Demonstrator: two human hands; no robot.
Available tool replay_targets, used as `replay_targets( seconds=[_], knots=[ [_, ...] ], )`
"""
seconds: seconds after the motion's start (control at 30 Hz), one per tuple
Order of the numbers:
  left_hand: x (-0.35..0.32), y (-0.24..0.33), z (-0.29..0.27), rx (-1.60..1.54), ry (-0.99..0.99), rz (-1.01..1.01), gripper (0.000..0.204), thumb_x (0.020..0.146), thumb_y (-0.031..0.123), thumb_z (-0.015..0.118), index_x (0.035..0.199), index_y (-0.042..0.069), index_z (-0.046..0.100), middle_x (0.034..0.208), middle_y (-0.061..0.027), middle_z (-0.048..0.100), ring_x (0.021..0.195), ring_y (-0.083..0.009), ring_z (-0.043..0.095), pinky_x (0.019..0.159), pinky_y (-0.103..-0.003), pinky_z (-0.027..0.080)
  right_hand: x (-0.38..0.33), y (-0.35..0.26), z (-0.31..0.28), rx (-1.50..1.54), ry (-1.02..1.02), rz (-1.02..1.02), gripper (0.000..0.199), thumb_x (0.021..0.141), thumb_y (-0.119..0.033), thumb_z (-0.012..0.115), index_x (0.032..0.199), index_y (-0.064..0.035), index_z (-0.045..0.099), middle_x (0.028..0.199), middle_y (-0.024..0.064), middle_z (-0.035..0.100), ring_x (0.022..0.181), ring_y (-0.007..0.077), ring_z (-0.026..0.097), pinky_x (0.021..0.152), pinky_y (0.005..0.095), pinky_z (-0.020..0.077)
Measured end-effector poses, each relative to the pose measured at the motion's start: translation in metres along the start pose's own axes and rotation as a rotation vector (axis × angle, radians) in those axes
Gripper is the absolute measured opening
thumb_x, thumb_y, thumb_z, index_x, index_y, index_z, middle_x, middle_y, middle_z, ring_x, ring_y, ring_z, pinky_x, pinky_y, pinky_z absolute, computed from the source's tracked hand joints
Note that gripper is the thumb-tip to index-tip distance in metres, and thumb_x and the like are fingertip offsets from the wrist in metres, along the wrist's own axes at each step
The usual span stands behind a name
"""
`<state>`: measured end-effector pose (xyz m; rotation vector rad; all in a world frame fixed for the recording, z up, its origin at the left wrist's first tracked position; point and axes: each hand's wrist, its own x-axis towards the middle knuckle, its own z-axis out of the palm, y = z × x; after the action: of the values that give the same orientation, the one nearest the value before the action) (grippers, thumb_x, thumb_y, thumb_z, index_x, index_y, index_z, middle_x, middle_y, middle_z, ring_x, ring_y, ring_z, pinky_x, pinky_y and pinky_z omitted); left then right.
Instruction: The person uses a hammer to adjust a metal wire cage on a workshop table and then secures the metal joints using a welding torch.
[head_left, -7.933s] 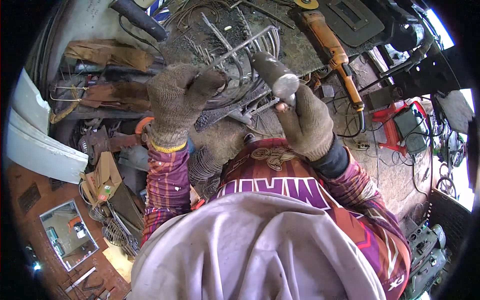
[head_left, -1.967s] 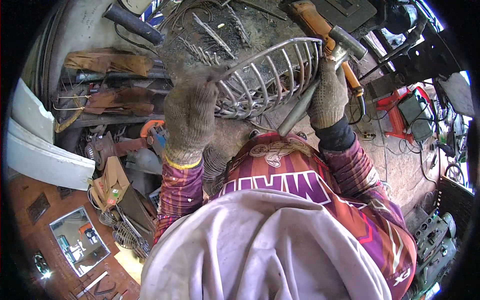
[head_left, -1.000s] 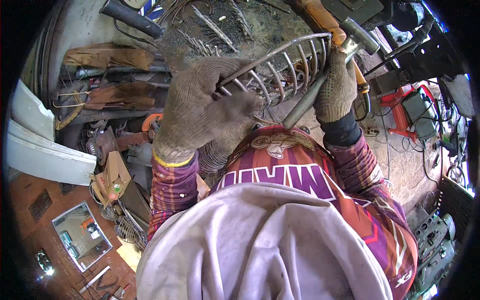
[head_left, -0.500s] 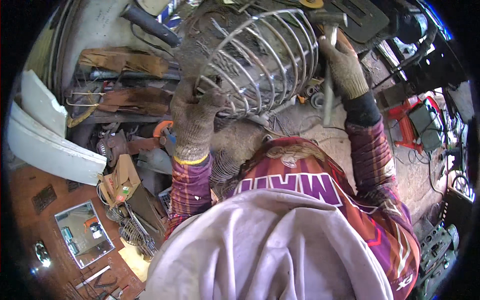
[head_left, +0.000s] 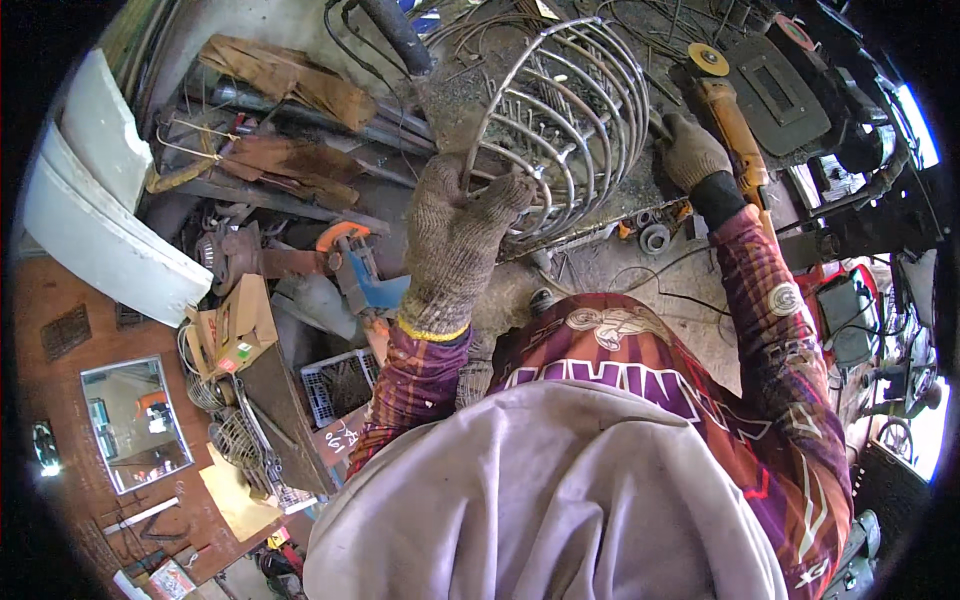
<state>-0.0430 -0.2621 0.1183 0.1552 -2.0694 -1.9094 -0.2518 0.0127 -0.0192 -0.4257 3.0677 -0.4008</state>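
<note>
A: Where is the cage of curved metal rods (head_left: 565,153) sitting?

B: It's filling the upper middle of the frame, leaning over the workbench (head_left: 645,192), with its thick rim bar slanting down toward the left hand (head_left: 465,215).

A: And that hand, what's it doing?

B: It's clamping the rim's lower end, fingers wrapping the bar. I'm judging that a solid end bar is giving the glove a firmer hold than the thin ribs, and is steadying the whole cage.

A: Is the right hand (head_left: 695,155) helping?

B: It isn't touching the cage. It's curling just to the right of the ribs, well apart from the other hand. I can't tell whether it's holding anything; the fingertips are hiding that.

A: Why is the angle grinder (head_left: 735,135) lying there?

B: It's resting beside that hand, its yellow disc (head_left: 708,59) pointing away from the person, presumably keeping its body within easy reach.
</note>
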Motion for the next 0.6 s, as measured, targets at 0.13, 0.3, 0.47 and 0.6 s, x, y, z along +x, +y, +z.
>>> replay_targets(
  seconds=[0.13,0.3,0.47,0.6],
  knots=[
    [0.008,-0.002,-0.007,0.06,-0.053,-0.028,0.032,0.092,0.029,0.072,0.107,0.001,0.065,0.1,-0.0096,0.069,0.085,-0.0155,0.063,0.075,-0.033,0.051,-0.009,-0.017,-0.013,-0.168,0.069,0.054,0.036,0.092,-0.032,0.061,0.12,-0.0096,0.062,0.111,0.0234,0.067,0.103,0.0418,0.065,0.087,0.0471,0.0524],
    [0.035,-0.04,-0.026,0.152,0.144,0.159,0.032,0.098,0.03,0.064,0.106,-0.001,0.064,0.097,-0.0132,0.067,0.086,-0.0234,0.064,0.078,-0.042,0.051,-0.03,-0.059,-0.013,0.495,0.368,0.071,0.048,0.099,-0.045,0.053,0.122,-0.0038,0.065,0.115,0.0199,0.068,0.106,0.0315,0.066,0.091,0.0398,0.0505],
    [0.04,-0.014,-0.003,-0.717,0.186,-0.42,0.032,0.098,0.021,0.058,0.117,-0.005,0.061,0.098,-0.0196,0.066,0.09,-0.0341,0.066,0.089,-0.046,0.053,-0.05,-0.061,0.042,0.475,0.424,0.012,0.039,0.11,-0.029,0.037,0.13,-0.0003,0.053,0.115,0.0172,0.067,0.1,0.0283,0.067,0.09,0.0357,0.0517],
    [0.044,-0.03,-0.01,-0.986,0.003,-0.493,0.047,0.097,0.031,0.057,0.129,-0.004,0.054,0.11,-0.0186,0.064,0.1,-0.0359,0.064,0.093,-0.047,0.052,-0.039,-0.088,0.002,0.493,0.486,-0.006,0.041,0.108,-0.034,0.035,0.125,-0.0024,0.054,0.112,0.0272,0.065,0.102,0.0435,0.063,0.088,0.0443,0.0505]
  ],
)
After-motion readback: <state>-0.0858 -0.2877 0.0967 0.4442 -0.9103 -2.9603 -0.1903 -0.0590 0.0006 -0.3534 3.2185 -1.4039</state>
